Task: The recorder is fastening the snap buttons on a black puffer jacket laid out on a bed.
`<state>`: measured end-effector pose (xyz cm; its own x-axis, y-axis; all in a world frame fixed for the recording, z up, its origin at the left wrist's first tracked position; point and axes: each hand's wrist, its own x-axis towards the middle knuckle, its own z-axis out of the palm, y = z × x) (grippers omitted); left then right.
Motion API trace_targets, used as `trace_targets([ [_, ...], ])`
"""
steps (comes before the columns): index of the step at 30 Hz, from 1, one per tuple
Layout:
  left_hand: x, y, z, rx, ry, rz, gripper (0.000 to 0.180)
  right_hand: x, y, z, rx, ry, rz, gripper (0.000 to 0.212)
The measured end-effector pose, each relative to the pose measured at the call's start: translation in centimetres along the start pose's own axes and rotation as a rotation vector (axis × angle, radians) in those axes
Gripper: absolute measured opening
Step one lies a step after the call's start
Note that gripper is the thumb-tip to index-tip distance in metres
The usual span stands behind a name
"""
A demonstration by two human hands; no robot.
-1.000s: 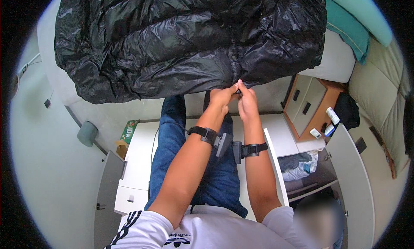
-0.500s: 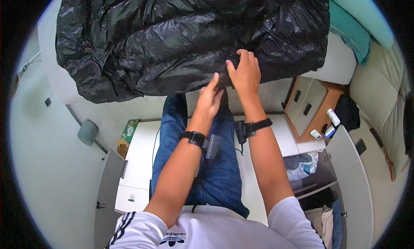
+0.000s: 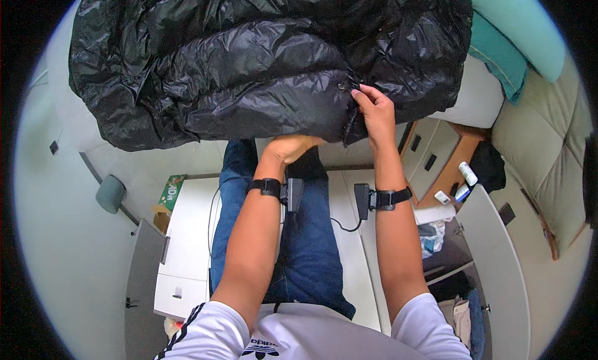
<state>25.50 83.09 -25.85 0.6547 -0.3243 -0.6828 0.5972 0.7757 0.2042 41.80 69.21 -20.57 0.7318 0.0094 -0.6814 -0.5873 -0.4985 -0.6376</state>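
my right hand point(image 3: 380, 115) pinches the glossy black quilted garment point(image 3: 249, 67) at upper centre; my left hand point(image 3: 290, 147) tucks under, grip hidden.

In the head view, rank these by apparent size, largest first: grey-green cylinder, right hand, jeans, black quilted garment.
1. Black quilted garment
2. Jeans
3. Right hand
4. Grey-green cylinder

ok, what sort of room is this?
Probably a bedroom: a teal pillow beside what looks like a mattress, a two-handled wooden cabinet, and an open cupboard with clothes inside.
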Motion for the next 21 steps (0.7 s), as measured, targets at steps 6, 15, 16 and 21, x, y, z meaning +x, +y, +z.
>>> trace_targets([
  [6, 6.3, -0.8, -2.9, -0.273, 0.048, 0.311, 0.047, -0.3, -1.1, 0.9, 0.363, -0.085, 0.156, 0.031],
  [15, 7.0, 4.7, 1.7, -0.838, -0.561, 0.187, 0.065, -0.6, -1.4, -0.4, 0.295, 0.005, 0.069, 0.028],
  [16, 7.2, 4.0, 0.9, -0.907, -0.625, 0.175, 0.063, -0.8, -1.6, 0.1, 0.264, 0.000, 0.052, 0.031],
  [21, 6.1, 2.5, -0.8, -0.809, -0.512, 0.134, 0.059, -1.6, -2.5, 0.8, 0.178, -0.001, -0.013, 0.031],
])
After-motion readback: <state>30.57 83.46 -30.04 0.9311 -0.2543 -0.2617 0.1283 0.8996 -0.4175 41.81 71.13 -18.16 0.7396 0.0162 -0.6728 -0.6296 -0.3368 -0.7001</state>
